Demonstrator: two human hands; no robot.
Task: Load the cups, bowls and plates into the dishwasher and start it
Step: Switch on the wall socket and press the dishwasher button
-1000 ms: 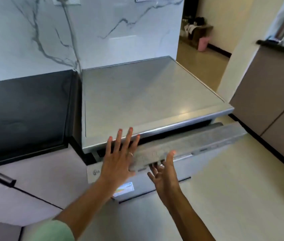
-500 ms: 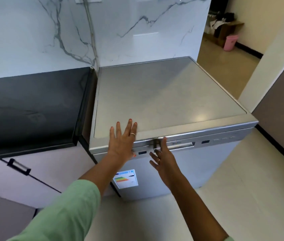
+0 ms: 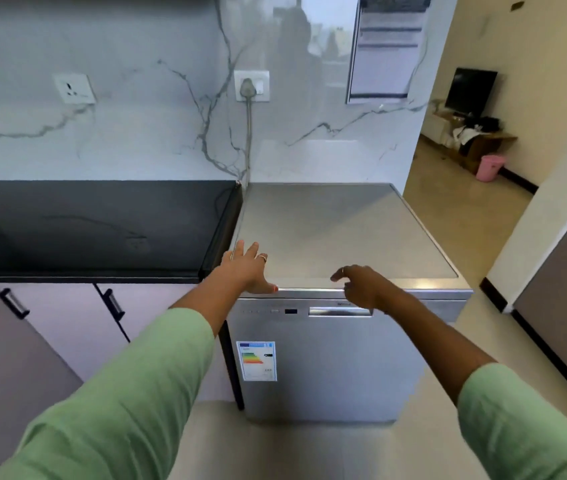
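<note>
Left hand (image 3: 247, 270), fingers extended, rests flat on the front left corner of the dishwasher (image 3: 327, 358) top. Right hand (image 3: 361, 284), loosely curled and holding nothing, hovers above the door handle (image 3: 339, 311). Door closed; black surface (image 3: 95, 223) adjoins at left.

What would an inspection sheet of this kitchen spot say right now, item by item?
Surface: steel top of the dishwasher, bare where it shows; black counter beside it.
Job's things: dishwasher door shut; handle recess and control panel face the person. Cups, bowls, plates: nothing seen.
Clutter: nothing seen on either top.
Hands: left hand rests flat on the top's front corner; right hand hangs above the handle, fingers loosely curled, holding nothing.
Cables: grey cord runs from a wall socket down behind the dishwasher.
Surroundings: marble wall, lilac cabinets, energy label, pink bin in the far room.
</note>
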